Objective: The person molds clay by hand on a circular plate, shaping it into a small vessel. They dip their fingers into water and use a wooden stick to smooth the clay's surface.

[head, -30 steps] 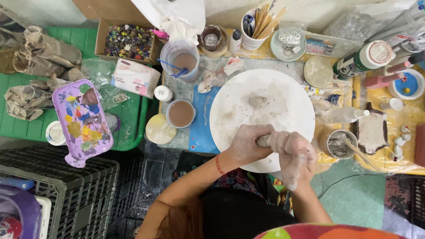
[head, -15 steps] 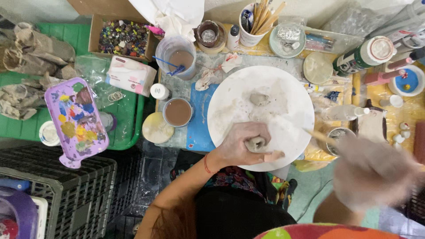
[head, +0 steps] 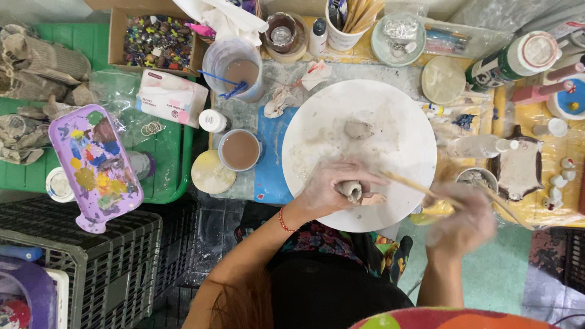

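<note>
My left hand (head: 332, 186) grips a small grey clay piece (head: 352, 191) over the near edge of a round white board (head: 365, 103). A second lump of clay (head: 358, 128) lies near the board's middle. My right hand (head: 460, 222), blurred by motion and smeared with clay, sits off the board's right edge and holds a thin wooden stick (head: 414, 184) whose tip points toward the clay piece.
A cup of muddy water (head: 240, 150) and a pale round lid (head: 213, 172) stand left of the board. A purple paint palette (head: 94, 164) lies on a green tray (head: 170, 164). A plastic tub (head: 234, 70), jars, a tool pot (head: 344, 24) and a grey crate (head: 91, 268) surround the workspace.
My right hand left the clay piece, swung out to the right, and now holds a wooden stick aimed back at it. My left hand keeps its grip on the clay.
</note>
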